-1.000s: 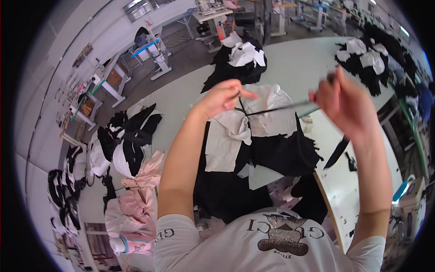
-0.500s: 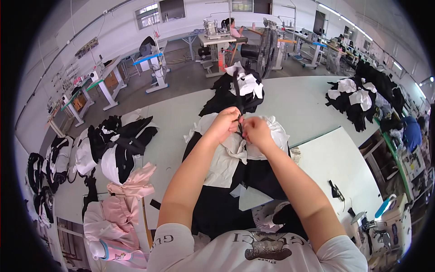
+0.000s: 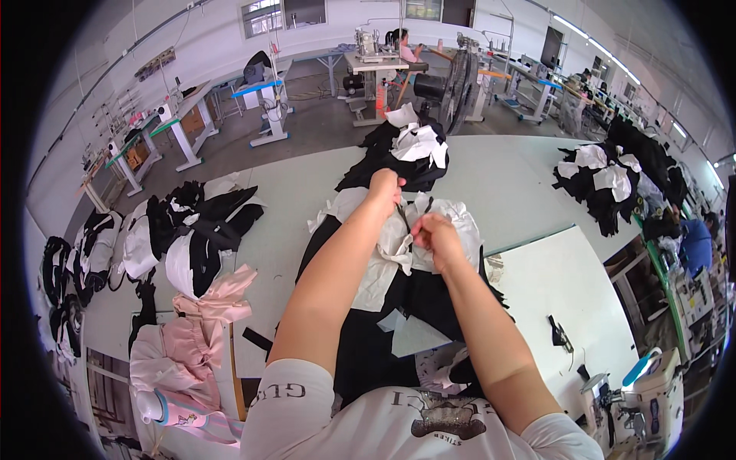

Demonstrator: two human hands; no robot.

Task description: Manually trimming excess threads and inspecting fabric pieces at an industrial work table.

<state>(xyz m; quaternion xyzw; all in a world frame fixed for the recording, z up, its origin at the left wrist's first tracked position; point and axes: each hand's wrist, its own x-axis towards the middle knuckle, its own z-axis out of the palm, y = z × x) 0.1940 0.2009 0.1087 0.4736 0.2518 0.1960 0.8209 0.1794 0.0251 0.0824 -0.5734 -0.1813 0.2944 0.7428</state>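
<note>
Over the black and white garment pieces (image 3: 373,287) on the table, both of my hands are closed. My left hand (image 3: 386,186) is a fist around a narrow black strip (image 3: 403,214), just short of a farther heap of black and white cloth (image 3: 418,143). The strip runs down from that fist toward my right hand (image 3: 435,234), whose fingers are pinched at its lower part. A loose dark end sticks up beside the right fingers. White cloth lies crumpled under both hands, and the exact grip of the right fingertips is partly hidden.
Black and white garments (image 3: 201,238) are heaped at the left, near pink cloth (image 3: 180,349) and a pink bottle (image 3: 180,410). Another heap (image 3: 602,176) lies far right. A white board (image 3: 567,299) holds small snips (image 3: 559,334). A sewing machine (image 3: 652,391) stands near right.
My hands have moved apart: the left went up and slightly left, the right a little down. The black strip, earlier rising above both hands, now spans the gap between them.
</note>
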